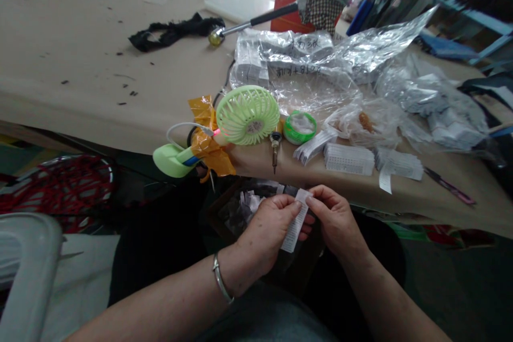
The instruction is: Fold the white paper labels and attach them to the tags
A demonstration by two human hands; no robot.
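Between my two hands is a narrow white printed label (295, 227), held below the table edge; whether it is one or a stack I cannot tell. My left hand (269, 224) is closed on it, thumb on top near its upper part. At its upper right corner my right hand (332, 219) pinches it between thumb and fingers. Just beyond, along the table edge, lie a fanned stack of labels (315, 145), a neat stack of labels (348, 159) and another stack (401, 164) with one strip hanging off. Beneath my hands, a container holds loose white scraps (250, 202).
A green handheld fan (248, 115) is taped to the table edge, with a soldering iron (274, 149) beside it. Nearby are a green round tub (300, 127), clear plastic bags (304, 72) and a pink-handled blade (451, 186). Farther back lies a black cloth strip (172, 32).
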